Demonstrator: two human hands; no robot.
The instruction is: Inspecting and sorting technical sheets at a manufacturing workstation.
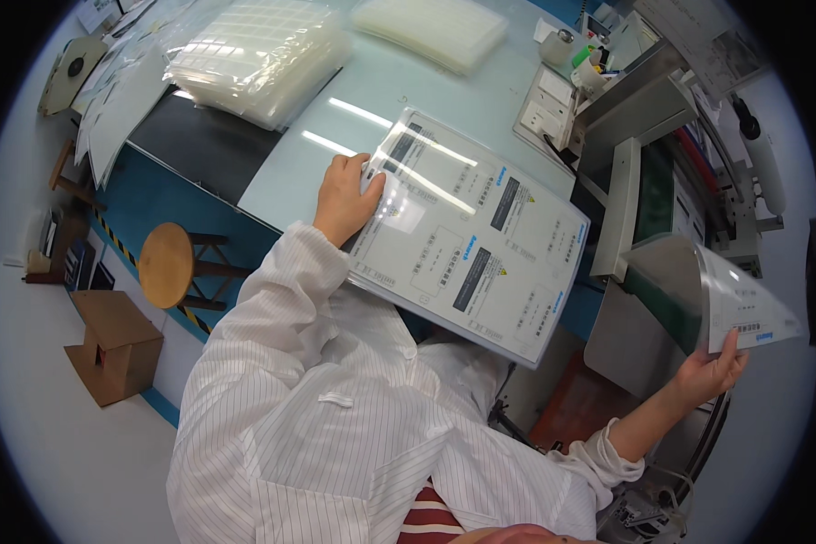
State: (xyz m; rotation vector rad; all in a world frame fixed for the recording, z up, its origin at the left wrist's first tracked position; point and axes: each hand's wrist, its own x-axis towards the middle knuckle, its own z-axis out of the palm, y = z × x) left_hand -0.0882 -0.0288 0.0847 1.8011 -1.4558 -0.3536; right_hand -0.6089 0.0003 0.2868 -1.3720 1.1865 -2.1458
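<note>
A neat stack of clear plastic sheets printed with black and blue label patterns [480, 238] lies tilted at the front edge of the table, partly over my lap. My left hand [346, 198] is closed on the stack's left edge, thumb on top and fingers curled at the side. Out to the right, my right hand [712, 370] pinches the lower edge of a single printed clear sheet [745, 304]. That sheet is raised and bent, beside a machine with a green surface [655, 195], and its far part looks see-through.
Plastic-wrapped clear sheets [261, 59] and a lower pale stack [431, 32] sit at the back of the glass-topped table [335, 122]. A control box [549, 104] and small bottles [558, 45] stand back right. Left are a round wooden stool [166, 266] and an open cardboard box [118, 344].
</note>
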